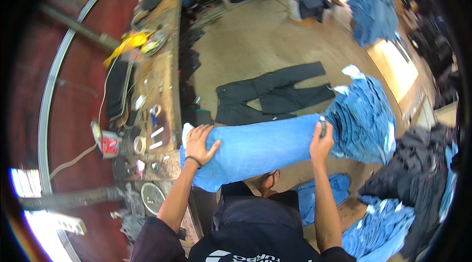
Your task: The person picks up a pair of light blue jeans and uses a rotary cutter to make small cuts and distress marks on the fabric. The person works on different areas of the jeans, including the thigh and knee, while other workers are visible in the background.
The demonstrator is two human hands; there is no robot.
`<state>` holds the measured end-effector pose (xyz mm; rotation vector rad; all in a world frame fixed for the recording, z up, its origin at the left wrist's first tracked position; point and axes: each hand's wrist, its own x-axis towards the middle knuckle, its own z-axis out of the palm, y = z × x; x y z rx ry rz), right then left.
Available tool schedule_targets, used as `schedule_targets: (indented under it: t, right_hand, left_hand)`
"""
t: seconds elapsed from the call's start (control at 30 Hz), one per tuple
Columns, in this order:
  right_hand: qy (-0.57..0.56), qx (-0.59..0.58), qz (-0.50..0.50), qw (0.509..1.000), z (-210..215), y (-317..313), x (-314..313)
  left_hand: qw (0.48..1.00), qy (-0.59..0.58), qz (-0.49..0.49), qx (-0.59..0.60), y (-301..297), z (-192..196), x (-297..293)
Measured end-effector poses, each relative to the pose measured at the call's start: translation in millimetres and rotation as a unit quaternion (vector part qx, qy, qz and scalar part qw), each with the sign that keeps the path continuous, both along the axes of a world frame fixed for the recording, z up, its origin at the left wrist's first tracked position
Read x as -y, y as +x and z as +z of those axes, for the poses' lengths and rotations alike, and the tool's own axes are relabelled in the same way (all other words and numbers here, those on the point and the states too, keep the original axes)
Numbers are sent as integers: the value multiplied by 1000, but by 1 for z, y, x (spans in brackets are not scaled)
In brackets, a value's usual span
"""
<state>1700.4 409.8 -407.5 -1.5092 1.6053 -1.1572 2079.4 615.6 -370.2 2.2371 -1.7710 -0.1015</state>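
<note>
Your left hand (200,145) spread on denim (263,145), left edge; right hand (321,145) grips dark object (322,125), right edge; floor (246,41) beyond far edge.

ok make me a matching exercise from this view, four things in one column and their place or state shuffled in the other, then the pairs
Column one
1. left hand
2. right hand
3. black trousers
4. red-and-white container

Column two
a. laid out on the floor
b. gripping a small dark object
c. at the wooden workbench
d. fingers spread on light-blue denim

Pairs: 1-d, 2-b, 3-a, 4-c
</note>
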Motion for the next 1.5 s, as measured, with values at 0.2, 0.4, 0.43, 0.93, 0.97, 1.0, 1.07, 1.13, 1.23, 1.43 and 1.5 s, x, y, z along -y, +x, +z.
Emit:
schedule_targets:
  t: [0.2,0.4,0.43,0.93,0.97,1.0,1.07,1.13,1.23,1.43,1.5]
  right_hand:
    - [-40,-38,30,998,-7,-4,3]
    - [-62,-117,122,984,-19,-24,21]
    - [-74,-139,131,979,-21,-28,27]
    - [-47,-209,173,961,-8,-35,41]
    - [-25,-212,157,964,-8,-34,39]
    - [-34,-201,170,964,-7,-33,37]
    - [-25,-188,176,966,-5,-35,34]
    - [-19,-182,174,968,-5,-38,33]
    - [21,-146,166,975,-7,-41,31]
    - [30,-111,123,986,-16,-48,20]
    - [15,-117,117,986,-16,-47,20]
  left_hand:
    - [998,-47,19,-30,6,-7,-8]
    - [980,-83,168,-73,2,-27,-1]
    - [974,-101,191,-73,0,-31,2]
    - [964,-47,254,-67,-5,-41,18]
    - [964,-60,253,-62,-6,-41,17]
    - [965,-61,247,-60,-5,-41,16]
    - [965,-78,243,-66,-5,-42,14]
    - [966,-78,236,-67,-4,-41,13]
    - [968,-45,237,-67,-5,-36,14]
    - [969,-23,241,-55,-3,-30,16]
    - [969,-26,241,-56,-4,-31,15]
